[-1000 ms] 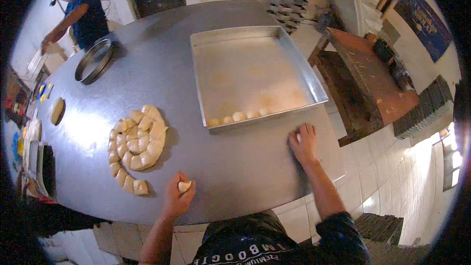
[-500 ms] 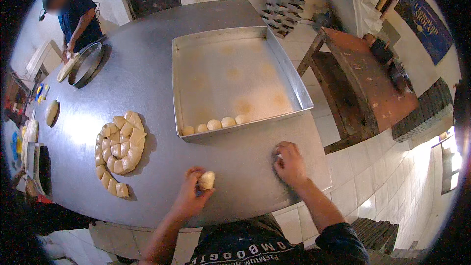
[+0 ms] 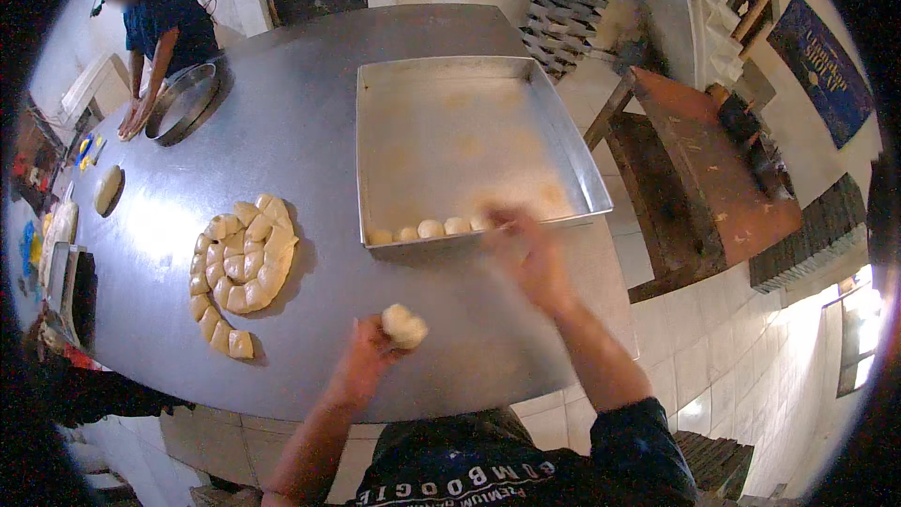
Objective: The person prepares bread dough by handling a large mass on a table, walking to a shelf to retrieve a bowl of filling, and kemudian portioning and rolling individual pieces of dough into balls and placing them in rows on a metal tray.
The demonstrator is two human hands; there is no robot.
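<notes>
A: What carries everything?
B: A wide, smooth grey metal worktop (image 3: 291,122). On it, set back from the near edge and toward the right, lies a shallow, squarish silver metal tray (image 3: 441,131).

A: What lies left of the tray?
B: A flat coil of pale yellow dough (image 3: 246,272), divided into chunks. Its tail bends toward the worktop's near edge, and the loose end lies to the left of the left hand (image 3: 364,357), well apart from it.

A: Which hand is nearer the tray?
B: The right hand (image 3: 527,258). It reaches over the tray's near wall, around that wall's middle. It's blurred, so I can't tell whether its fingers are apart, together or pinching something.

A: And the left one?
B: It's nearer the coil, above the worktop, not far from the near edge. Its fingers are clamped on an uneven, cream-coloured lump of dough (image 3: 405,327), which bulges past the fingertips on the side facing the right hand.

A: What's smallest?
B: Round, cream-coloured dough balls (image 3: 431,229), in single file inside the tray. Their line runs along the near wall from the near-left corner, and its visible right end sits just left of the right fingertips. Touching or not, I can't tell.
</notes>
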